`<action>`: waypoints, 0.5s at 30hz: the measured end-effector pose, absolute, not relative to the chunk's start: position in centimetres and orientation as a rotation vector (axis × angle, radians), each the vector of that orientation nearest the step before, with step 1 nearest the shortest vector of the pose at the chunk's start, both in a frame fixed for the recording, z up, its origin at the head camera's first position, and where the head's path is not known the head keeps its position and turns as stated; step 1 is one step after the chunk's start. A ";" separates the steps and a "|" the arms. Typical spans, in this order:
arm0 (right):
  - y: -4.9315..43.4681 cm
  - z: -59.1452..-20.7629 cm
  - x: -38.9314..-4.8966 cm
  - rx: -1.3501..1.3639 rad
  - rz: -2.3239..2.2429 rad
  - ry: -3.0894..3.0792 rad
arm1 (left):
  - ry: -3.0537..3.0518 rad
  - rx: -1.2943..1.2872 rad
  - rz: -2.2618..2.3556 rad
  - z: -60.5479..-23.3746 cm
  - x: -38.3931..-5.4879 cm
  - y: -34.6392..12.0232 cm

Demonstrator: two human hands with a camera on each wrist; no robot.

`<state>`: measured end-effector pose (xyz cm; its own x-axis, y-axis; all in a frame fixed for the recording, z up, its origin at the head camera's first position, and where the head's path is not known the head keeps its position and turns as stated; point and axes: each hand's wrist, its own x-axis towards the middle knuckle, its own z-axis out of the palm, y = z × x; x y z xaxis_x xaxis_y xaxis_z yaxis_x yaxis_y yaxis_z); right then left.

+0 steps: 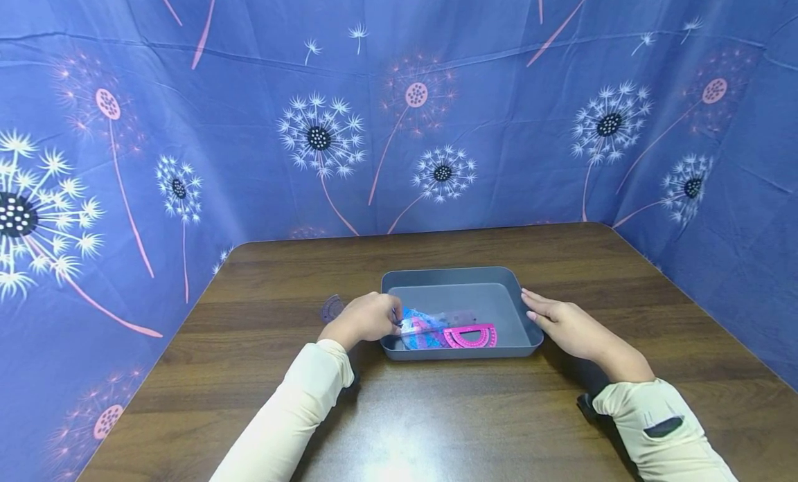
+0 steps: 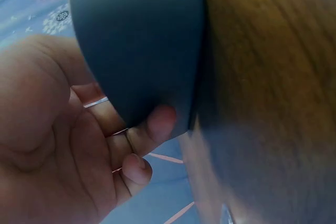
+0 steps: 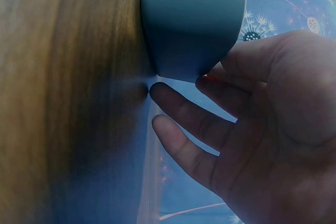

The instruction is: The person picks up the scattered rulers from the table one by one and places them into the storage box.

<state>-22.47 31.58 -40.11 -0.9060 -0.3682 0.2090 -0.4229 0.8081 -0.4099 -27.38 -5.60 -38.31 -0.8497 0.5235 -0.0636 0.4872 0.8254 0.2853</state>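
Observation:
A grey rectangular tray [image 1: 461, 353] sits on the wooden table between both hands. My left hand [image 1: 368, 318] grips its left wall, with fingers curled against the outside in the left wrist view and the thumb hidden behind the wall. On the other side, my right hand [image 1: 570, 326] rests its nearly straight fingers at the tray's right wall. Inside the tray lie a pink protractor [image 1: 472, 336], a blue and pink patterned item [image 1: 420, 333] and a clear ruler-like strip [image 1: 458, 317]. A dark translucent protractor [image 1: 332, 309] lies on the table, left of my left hand.
The brown wooden table [image 1: 287, 274] has rounded far corners. A blue cloth [image 1: 511, 136] with dandelion prints hangs behind it and along both sides. Light glares off the table's near part.

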 end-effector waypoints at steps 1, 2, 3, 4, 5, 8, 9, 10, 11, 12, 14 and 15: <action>31.6 -40.1 -22.5 0.631 0.694 -2.872 | 2.863 0.802 0.389 -38.4 -27.4 -5.6; 31.6 -40.1 -22.5 0.631 0.694 -2.870 | 2.860 0.806 0.386 -38.4 -27.3 -5.6; 31.6 -40.1 -22.5 0.631 0.693 -2.871 | 2.855 0.807 0.386 -38.5 -27.3 -5.6; 31.6 -40.1 -22.5 0.632 0.694 -2.871 | 2.850 0.808 0.391 -38.5 -27.3 -5.6; 31.6 -40.1 -22.5 0.632 0.695 -2.873 | 2.850 0.810 0.390 -38.5 -27.3 -5.6; 31.6 -40.1 -22.5 0.628 0.706 -2.878 | 2.840 0.814 0.400 -38.5 -27.3 -5.6; 31.6 -40.1 -22.5 0.630 0.707 -2.878 | 2.835 0.816 0.406 -38.4 -27.3 -5.6; 31.6 -40.0 -22.5 0.631 0.709 -2.879 | 2.832 0.821 0.407 -38.4 -27.3 -5.6; 31.6 -40.0 -22.5 0.632 0.709 -2.879 | 2.827 0.822 0.410 -38.4 -27.3 -5.6; 31.6 -40.0 -22.5 0.631 0.708 -2.881 | 2.822 0.823 0.411 -38.4 -27.3 -5.6; 31.6 -40.1 -22.4 0.627 0.704 -2.882 | 2.817 0.824 0.411 -38.4 -27.2 -5.6; 31.6 -40.1 -22.4 0.624 0.704 -2.884 | 2.815 0.823 0.412 -38.4 -27.2 -5.6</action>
<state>-22.42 31.61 -40.10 -0.9099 -0.3647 0.1976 -0.4148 0.8083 -0.4179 -27.23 -5.59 -38.38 -0.8306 0.5489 -0.0932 0.4992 0.8084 0.3120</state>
